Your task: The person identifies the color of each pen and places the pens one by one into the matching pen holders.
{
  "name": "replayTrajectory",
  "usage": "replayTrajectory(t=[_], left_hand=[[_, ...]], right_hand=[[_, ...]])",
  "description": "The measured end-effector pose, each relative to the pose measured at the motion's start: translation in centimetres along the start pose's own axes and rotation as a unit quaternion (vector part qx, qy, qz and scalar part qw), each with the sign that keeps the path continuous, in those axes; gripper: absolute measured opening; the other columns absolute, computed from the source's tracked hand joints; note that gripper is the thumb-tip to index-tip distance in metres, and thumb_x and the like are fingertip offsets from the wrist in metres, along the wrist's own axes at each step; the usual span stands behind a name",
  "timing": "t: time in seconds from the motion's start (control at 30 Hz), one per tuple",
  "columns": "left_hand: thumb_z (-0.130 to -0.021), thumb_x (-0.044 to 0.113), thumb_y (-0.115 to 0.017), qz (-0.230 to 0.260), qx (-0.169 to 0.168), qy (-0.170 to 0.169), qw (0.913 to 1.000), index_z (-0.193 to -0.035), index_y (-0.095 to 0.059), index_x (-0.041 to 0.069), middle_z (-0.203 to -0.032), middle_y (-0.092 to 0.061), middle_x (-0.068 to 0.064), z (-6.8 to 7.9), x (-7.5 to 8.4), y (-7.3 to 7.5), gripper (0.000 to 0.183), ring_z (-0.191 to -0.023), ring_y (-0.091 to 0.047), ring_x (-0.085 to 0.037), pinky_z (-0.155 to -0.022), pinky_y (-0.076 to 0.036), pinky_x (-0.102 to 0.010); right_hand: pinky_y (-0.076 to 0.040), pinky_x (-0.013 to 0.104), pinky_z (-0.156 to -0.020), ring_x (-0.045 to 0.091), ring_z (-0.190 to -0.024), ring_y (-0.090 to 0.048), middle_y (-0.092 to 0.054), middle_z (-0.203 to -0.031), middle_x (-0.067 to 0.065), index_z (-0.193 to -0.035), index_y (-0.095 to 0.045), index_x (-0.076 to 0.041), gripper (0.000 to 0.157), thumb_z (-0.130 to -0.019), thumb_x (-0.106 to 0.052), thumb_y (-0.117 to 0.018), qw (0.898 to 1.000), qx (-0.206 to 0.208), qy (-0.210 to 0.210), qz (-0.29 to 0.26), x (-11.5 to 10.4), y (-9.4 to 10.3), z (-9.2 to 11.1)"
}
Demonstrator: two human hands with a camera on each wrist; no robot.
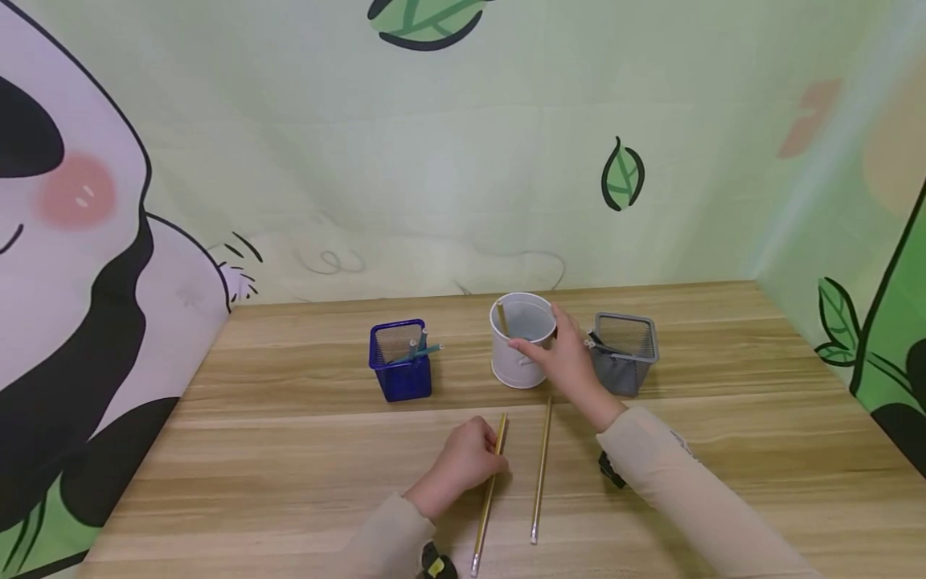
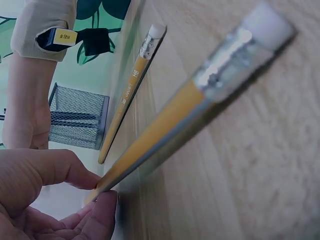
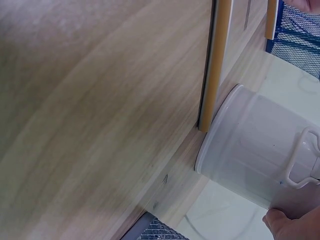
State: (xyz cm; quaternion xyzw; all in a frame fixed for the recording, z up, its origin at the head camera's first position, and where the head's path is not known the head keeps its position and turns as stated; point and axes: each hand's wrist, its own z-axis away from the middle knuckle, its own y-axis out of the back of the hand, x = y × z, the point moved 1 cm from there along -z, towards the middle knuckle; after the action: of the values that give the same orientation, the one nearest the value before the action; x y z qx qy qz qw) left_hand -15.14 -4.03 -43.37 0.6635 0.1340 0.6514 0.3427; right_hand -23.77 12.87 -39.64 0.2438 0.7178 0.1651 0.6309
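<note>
My left hand (image 1: 465, 457) pinches a yellow pencil (image 1: 485, 519) between thumb and forefinger, toward its far end. The pencil's white eraser end points toward me, large in the left wrist view. With thumb and fingers on the rim and side, my right hand (image 1: 571, 362) holds a small white metal bucket (image 1: 508, 366), which stands upright on the table. Inside the bucket leans another yellow pencil (image 1: 502, 318). A further yellow pencil (image 1: 541, 482) lies on the wood between my hands, its eraser end also toward me.
Left of the bucket stands a blue mesh pen holder (image 1: 407, 382) with several greenish pencils. To the bucket's right is a grey mesh pen holder (image 1: 628, 371) with dark pens. Behind the wooden table (image 1: 289, 450) rises a printed cloth backdrop (image 1: 434, 161).
</note>
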Motion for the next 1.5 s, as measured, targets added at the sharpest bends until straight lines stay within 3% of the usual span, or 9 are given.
replayTrajectory(t=[0.6, 1.07, 1.5], left_hand=[[-0.066, -0.002, -0.070, 0.033, -0.013, -0.014, 0.9993, -0.078, -0.056, -0.003, -0.065, -0.050, 0.001, 0.0, 0.3, 0.7, 0.018, -0.058, -0.045, -0.009, -0.051, -0.039, -0.018], [-0.069, -0.004, -0.068, 0.029, -0.014, -0.023, 0.9992, -0.082, -0.056, -0.002, -0.069, -0.053, -0.002, 0.1, 1.4, 2.4, 0.017, -0.062, -0.047, -0.011, -0.054, -0.041, -0.019], [-0.069, -0.006, -0.067, 0.064, 0.001, -0.031, 0.9975, -0.086, -0.055, -0.002, -0.075, -0.058, -0.007, 0.7, 2.1, 3.0, 0.020, -0.066, -0.052, -0.012, -0.057, -0.045, -0.020]], right_hand=[[-0.039, 0.051, -0.104, 0.037, -0.128, -0.043, -0.043, -0.136, 0.025, -0.143, -0.031, 0.002, 0.086, -0.080, -0.034, -0.076, 1.000, 0.002, 0.009, 0.000, 0.2, 0.2, -0.1], [-0.039, 0.050, -0.104, 0.036, -0.126, -0.044, -0.046, -0.133, 0.023, -0.140, -0.035, 0.001, 0.082, -0.079, -0.033, -0.077, 1.000, 0.002, 0.020, -0.002, 0.0, 0.0, -0.1], [-0.035, 0.050, -0.108, 0.038, -0.132, -0.037, -0.036, -0.144, 0.027, -0.145, -0.025, 0.006, 0.092, -0.080, -0.033, -0.076, 1.000, -0.003, -0.002, 0.002, 0.1, 0.0, -0.1]])
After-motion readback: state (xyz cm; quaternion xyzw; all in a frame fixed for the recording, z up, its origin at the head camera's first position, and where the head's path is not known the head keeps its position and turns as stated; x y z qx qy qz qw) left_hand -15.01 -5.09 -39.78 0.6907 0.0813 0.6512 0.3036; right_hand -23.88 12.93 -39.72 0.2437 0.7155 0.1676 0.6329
